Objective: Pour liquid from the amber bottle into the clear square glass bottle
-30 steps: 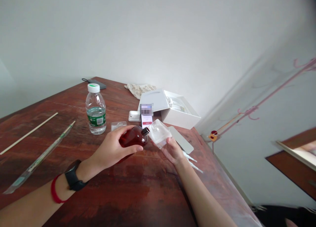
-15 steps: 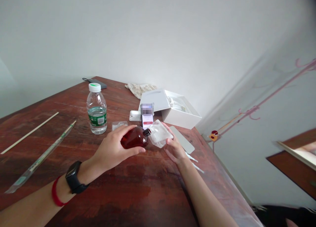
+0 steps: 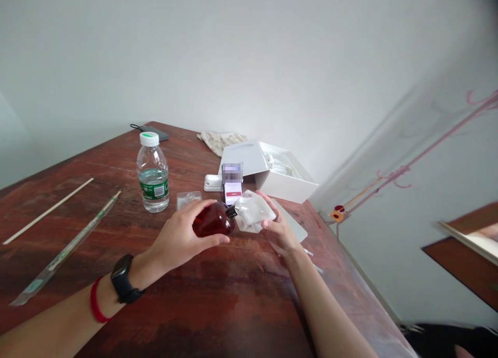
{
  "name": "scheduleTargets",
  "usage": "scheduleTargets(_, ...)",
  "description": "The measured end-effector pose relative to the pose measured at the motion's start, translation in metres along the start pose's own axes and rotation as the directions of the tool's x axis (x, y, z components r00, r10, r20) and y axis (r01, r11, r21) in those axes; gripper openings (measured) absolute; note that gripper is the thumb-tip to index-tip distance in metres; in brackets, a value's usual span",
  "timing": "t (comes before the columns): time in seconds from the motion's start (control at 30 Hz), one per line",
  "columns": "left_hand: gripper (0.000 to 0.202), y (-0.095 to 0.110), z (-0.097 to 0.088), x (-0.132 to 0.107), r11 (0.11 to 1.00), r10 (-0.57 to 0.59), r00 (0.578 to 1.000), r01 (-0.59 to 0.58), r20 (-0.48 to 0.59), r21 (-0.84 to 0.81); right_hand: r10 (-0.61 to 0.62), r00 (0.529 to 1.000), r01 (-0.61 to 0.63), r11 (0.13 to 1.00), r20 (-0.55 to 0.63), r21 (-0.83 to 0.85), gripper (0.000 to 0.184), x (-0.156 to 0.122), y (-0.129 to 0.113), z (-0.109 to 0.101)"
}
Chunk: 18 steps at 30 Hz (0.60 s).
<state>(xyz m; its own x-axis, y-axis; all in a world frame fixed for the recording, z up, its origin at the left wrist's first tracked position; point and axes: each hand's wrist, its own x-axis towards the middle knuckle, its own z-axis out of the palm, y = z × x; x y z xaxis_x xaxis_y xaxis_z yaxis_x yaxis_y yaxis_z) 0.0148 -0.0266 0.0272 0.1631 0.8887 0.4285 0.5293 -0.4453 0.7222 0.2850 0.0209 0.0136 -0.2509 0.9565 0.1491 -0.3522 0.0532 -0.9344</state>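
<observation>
My left hand (image 3: 182,233) is wrapped round a dark red, see-through bottle (image 3: 213,221), which lies tilted on its side. Its black ridged neck (image 3: 232,211) points right and slightly up. In my right hand (image 3: 283,232) is a clear, angular bottle (image 3: 254,210), held tilted with its narrow end towards the red bottle. The two necks meet or nearly meet; whether they touch I cannot tell. Behind the bottles, a phone (image 3: 233,187) stands propped up with its screen lit. Partly behind my left hand lies a small clear plastic piece (image 3: 189,198).
On the wooden table (image 3: 218,301) stands a capped water bottle (image 3: 153,174). A bare stick (image 3: 50,210) and wrapped chopsticks (image 3: 72,246) lie at left. A white open box (image 3: 286,184), a white case (image 3: 212,182), a cloth (image 3: 220,141) and a grey flat object (image 3: 153,132) are farther back.
The two bottles have come closer together, the red bottle's neck dipping slightly to the clear bottle's narrow end. Both hands keep their hold; my left forearm has shifted slightly right.
</observation>
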Motion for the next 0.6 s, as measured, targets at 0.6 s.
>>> scheduleTargets(0.6, 0.074, -0.001, 0.006, -0.003, 0.992, 0.055, 0.998, -0.058, -0.027, -0.114, -0.055, 0.998, 0.055, 0.996, 0.009, -0.071, 0.073, -0.003, -0.011, 0.001)
